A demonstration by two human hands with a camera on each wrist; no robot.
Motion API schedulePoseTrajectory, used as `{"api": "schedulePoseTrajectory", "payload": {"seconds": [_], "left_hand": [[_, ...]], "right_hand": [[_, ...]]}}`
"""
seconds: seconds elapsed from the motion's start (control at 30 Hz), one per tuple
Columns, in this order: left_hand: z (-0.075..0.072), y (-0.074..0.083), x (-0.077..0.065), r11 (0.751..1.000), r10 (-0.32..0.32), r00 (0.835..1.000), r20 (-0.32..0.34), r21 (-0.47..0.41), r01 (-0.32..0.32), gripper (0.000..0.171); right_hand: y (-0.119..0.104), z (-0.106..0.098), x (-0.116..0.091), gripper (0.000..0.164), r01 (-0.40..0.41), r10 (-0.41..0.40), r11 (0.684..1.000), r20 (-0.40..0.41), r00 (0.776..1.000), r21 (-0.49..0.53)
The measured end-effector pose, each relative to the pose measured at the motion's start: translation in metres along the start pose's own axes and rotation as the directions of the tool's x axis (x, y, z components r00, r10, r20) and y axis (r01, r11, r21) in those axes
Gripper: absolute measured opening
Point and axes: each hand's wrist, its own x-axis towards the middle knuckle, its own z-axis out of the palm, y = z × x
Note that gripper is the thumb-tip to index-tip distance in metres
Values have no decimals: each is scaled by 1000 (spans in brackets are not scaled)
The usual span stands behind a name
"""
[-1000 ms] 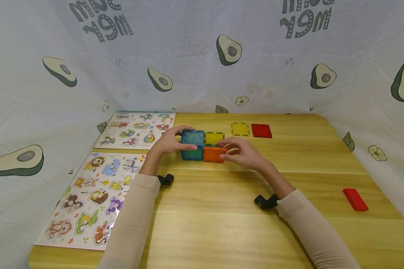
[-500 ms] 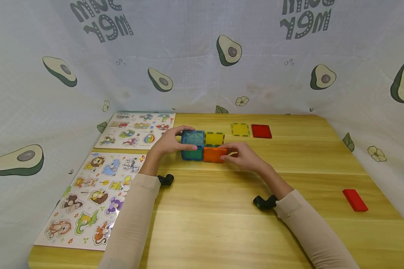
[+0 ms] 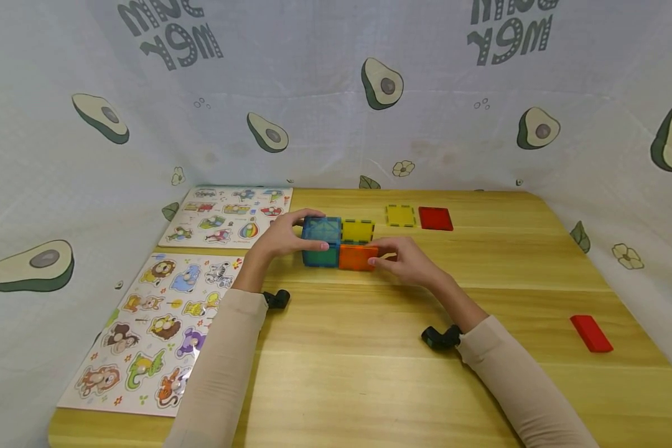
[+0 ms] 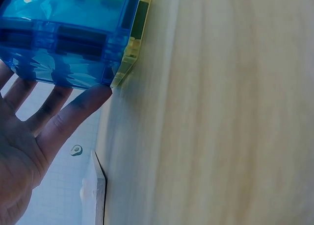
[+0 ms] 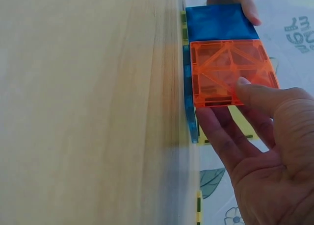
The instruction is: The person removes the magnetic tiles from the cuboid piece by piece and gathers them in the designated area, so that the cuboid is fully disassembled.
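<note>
At the middle of the table, in the head view, stands a box of magnetic tiles [image 3: 321, 229] with a blue top. My left hand [image 3: 282, 235] holds it, thumb along the front and fingers round the back. An upright orange magnetic tile [image 3: 356, 257] lines up against its right side. My right hand [image 3: 406, 258] pinches the orange tile's right edge, thumb on its face in the right wrist view. Behind it shows a yellow magnetic tile [image 3: 358, 230]. The left wrist view has the blue box [image 4: 64, 9] close, fingertips at its edge.
A loose yellow tile [image 3: 400, 215] and a red tile [image 3: 435, 218] lie flat at the back. A red block [image 3: 592, 333] lies at the right. Two puzzle boards, one with vehicles [image 3: 224, 214] and one with animals [image 3: 151, 333], cover the left side. A patterned cloth hangs behind.
My right hand's fingers have lowered from above the orange tile to its right edge. The left hand and the blue box have stayed put.
</note>
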Motion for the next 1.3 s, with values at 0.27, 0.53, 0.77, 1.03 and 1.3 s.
{"api": "schedulePoseTrajectory", "payload": {"seconds": [0.27,0.53,0.77,1.03,1.3], "left_hand": [[0,0,0,1000,-9,1000,-4,-8,9,71],[0,1,1,1000,-8,1000,0,-1,8,69],[0,1,1,1000,-15,1000,-3,-2,15,68],[0,1,0,1000,-11,1000,-1,0,11,68],[0,-1,1,1000,-8,1000,-5,9,8,68]], "right_hand": [[2,-1,-2,31,-42,42,999,-47,998,-5],[1,-16,-6,41,-71,79,995,-114,990,73],[6,-29,-13,42,-57,65,997,-162,985,52],[12,-47,-23,48,-38,42,999,-210,977,25],[26,-67,-33,48,-21,53,990,-230,972,138]]}}
